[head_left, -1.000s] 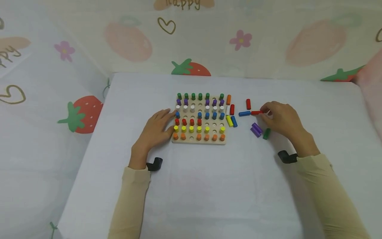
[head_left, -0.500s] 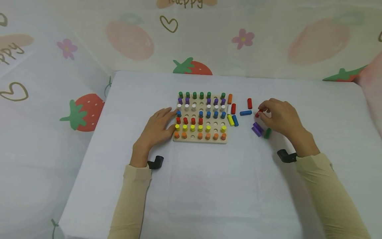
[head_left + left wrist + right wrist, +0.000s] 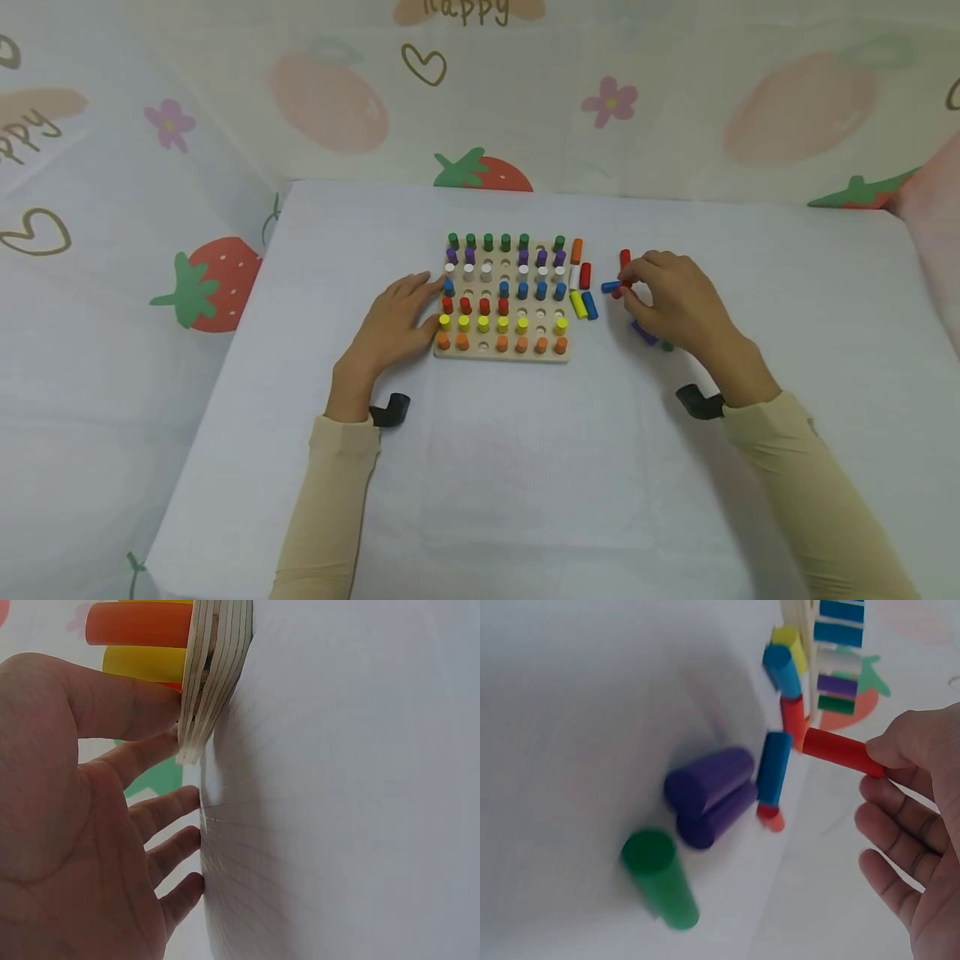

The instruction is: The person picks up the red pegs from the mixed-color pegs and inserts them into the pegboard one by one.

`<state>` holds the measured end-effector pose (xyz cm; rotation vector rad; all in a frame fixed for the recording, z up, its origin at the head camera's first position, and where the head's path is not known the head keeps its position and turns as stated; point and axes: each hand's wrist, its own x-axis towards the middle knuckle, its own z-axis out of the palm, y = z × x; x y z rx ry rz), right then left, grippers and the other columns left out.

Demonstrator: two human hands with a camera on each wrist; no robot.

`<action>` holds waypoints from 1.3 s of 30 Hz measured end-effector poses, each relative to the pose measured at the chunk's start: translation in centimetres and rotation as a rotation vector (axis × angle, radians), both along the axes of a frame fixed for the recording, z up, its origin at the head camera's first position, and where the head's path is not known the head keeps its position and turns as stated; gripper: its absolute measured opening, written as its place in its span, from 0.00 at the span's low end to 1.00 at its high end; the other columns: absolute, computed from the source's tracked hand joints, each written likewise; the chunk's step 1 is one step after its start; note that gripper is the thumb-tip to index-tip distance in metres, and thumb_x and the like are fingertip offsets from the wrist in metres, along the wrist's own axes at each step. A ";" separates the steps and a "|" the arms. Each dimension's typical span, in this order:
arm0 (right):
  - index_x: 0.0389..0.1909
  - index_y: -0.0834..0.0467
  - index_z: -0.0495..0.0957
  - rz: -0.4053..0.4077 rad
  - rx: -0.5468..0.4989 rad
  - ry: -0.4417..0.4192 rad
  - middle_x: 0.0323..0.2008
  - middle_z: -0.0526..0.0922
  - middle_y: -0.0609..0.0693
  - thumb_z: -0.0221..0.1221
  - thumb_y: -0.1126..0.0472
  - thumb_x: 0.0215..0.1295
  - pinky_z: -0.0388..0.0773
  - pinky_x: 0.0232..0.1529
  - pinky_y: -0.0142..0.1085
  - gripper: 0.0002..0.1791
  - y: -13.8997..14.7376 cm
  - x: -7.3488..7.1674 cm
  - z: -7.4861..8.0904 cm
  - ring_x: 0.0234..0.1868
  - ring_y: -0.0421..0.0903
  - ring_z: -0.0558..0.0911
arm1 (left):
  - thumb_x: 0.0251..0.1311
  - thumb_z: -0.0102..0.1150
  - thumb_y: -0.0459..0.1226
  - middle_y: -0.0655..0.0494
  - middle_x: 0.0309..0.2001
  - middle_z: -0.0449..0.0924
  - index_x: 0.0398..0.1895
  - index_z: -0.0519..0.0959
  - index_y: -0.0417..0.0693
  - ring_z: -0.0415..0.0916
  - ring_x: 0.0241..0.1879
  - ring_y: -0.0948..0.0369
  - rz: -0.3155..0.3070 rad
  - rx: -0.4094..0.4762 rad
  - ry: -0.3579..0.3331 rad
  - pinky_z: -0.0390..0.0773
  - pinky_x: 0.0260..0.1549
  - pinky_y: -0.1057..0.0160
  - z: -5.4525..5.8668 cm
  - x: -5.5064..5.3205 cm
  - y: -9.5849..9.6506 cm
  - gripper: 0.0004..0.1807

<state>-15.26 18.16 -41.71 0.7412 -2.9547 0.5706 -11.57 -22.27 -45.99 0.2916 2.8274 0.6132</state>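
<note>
My right hand (image 3: 678,302) pinches a red peg (image 3: 840,751) by one end between thumb and index finger, raised above the table in the right wrist view. Its other fingers are loosely bent. Below it lie a blue peg (image 3: 774,769), two purple pegs (image 3: 718,780) and a green peg (image 3: 660,881). To the left is a wooden pegboard (image 3: 501,357) with upright pegs in rows by colour and some bare holes. My left hand (image 3: 393,323) rests at the board's left side, thumb and index finger touching its edge (image 3: 214,667), the other fingertips down on the cloth.
Beside the board's right edge lie loose pegs: an orange one (image 3: 577,251), a red one (image 3: 586,275), a yellow one (image 3: 578,304) and a blue one (image 3: 590,306). White cloth (image 3: 525,475) covers the table, with a printed backdrop (image 3: 675,100) behind.
My right hand has picked the red peg up off the table and carried it left, over the loose blue peg. The left hand has stayed at the board.
</note>
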 end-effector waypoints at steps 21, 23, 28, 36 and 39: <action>0.42 0.60 0.86 0.141 -0.089 0.080 0.39 0.89 0.54 0.70 0.62 0.65 0.83 0.53 0.50 0.08 -4.4 0.9 -0.1 0.43 0.53 0.84 | 0.74 0.48 0.46 0.46 0.85 0.56 0.84 0.61 0.55 0.50 0.85 0.44 -0.008 -0.010 -0.007 0.50 0.85 0.39 0.1 0.1 0.1 0.35; 0.43 0.60 0.86 0.156 -0.100 0.076 0.40 0.89 0.54 0.70 0.63 0.65 0.83 0.52 0.49 0.08 -4.8 0.9 -0.1 0.44 0.53 0.84 | 0.74 0.49 0.46 0.46 0.85 0.56 0.84 0.61 0.55 0.50 0.85 0.44 -0.007 -0.012 -0.006 0.50 0.85 0.39 0.1 0.0 0.1 0.36; 0.45 0.60 0.87 0.180 -0.109 0.045 0.43 0.90 0.55 0.69 0.61 0.67 0.83 0.56 0.50 0.10 -6.2 1.0 -0.1 0.47 0.54 0.84 | 0.74 0.48 0.46 0.46 0.85 0.56 0.84 0.60 0.55 0.50 0.85 0.44 -0.005 -0.014 -0.011 0.50 0.85 0.39 0.1 0.0 0.0 0.36; 0.46 0.60 0.87 0.226 -0.093 0.004 0.44 0.90 0.55 0.68 0.59 0.69 0.80 0.68 0.53 0.10 -8.3 1.1 -0.4 0.51 0.54 0.85 | 0.74 0.49 0.46 0.46 0.85 0.56 0.84 0.61 0.55 0.50 0.85 0.44 -0.009 -0.013 -0.010 0.50 0.85 0.39 0.1 -0.1 -0.1 0.36; 0.46 0.59 0.87 0.243 -0.100 0.001 0.44 0.90 0.54 0.68 0.58 0.69 0.81 0.66 0.51 0.10 -8.8 1.0 -0.6 0.51 0.53 0.85 | 0.74 0.49 0.46 0.46 0.85 0.56 0.84 0.61 0.54 0.50 0.85 0.44 -0.006 -0.008 -0.003 0.51 0.85 0.39 -0.1 -0.2 0.0 0.36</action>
